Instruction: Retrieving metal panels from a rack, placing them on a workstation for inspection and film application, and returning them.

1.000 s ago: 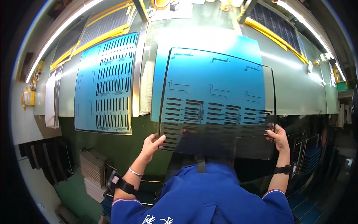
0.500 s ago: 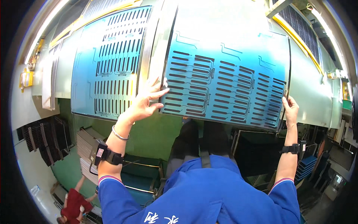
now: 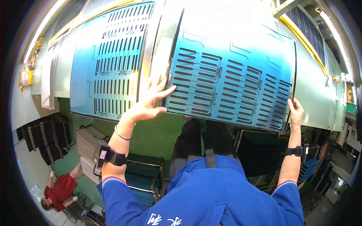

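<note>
In front of me a flat blue panel (image 3: 226,90) with dark slot-like bars and thin branching lines lies slightly tilted, its near edge past the table edge. My left hand (image 3: 149,103) is at its left edge, fingers spread. The index fingertip lies on the panel's surface, and the thumb sticks out beside the near left corner. At the right edge, my right hand (image 3: 296,111) pinches the panel near its lower right corner, with the thumb on top and the other fingers partly hidden. A similar blue panel (image 3: 85,90) lies to the left.
A metal strip (image 3: 152,49) runs between the two panels. A pale work surface (image 3: 313,90) extends to the right. Below stand a stack of boards (image 3: 88,145) and dark racks (image 3: 45,139). A person in red (image 3: 60,192) is at the lower left.
The panel's left side has shifted a little right and turned slightly, both hands moving along with it. The person in red has come further into view at lower left.
</note>
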`<state>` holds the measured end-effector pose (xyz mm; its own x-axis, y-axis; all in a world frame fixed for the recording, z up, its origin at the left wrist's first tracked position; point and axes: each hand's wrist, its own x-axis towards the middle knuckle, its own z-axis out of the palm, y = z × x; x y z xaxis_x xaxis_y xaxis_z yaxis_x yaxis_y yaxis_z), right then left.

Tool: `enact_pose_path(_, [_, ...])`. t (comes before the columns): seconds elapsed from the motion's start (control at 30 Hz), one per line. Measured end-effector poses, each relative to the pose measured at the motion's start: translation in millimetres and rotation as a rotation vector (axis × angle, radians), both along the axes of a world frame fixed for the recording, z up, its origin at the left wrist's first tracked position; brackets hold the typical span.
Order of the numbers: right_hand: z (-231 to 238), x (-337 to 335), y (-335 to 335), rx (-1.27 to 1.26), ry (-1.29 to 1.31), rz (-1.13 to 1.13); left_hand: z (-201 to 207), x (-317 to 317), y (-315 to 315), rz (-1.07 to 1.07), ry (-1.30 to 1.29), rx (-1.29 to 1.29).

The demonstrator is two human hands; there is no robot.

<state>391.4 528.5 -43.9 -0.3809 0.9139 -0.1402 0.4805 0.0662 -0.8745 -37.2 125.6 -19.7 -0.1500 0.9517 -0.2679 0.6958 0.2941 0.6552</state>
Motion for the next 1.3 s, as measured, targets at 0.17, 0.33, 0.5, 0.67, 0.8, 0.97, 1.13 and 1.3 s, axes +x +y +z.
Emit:
enact_pose_path(0.17, [1, 3, -1, -0.008, 0.003, 0.011, -3, 2, -2, 0.008, -0.031, 0.016])
enact_pose_path(0.33, [5, -6, -5, -0.043, 0.017, 0.018, -1, 1, -3, 0.019, -0.011, -0.004])
enact_pose_path(0.5, [11, -6, 1, -0.036, 0.023, 0.005, 0, -1, 5, -0.001, 0.016, 0.029])
enact_pose_path(0.67, [61, -19, 19, -0.465, 0.257, 0.267, 3, 3, 16, -0.006, 0.052, -0.041])
enact_pose_path(0.8, [64, -81, 68, -0.525, 0.415, 0.191, 6, 6, 4, 0.026, 0.054, -0.079])
enact_pose_path(0.97, [45, -153, 149, 0.017, -0.478, 0.270, 13, 12, 13, 0.015, 0.092, -0.073])
enact_pose_path(1.13, [31, -177, 164, 0.252, -0.687, 0.190, 16, 15, 22, 0.042, 0.110, -0.104])
enact_pose_path(1.3, [25, -180, 170, 0.275, -0.727, 0.174, 16, 11, 22, 0.036, 0.125, -0.123])
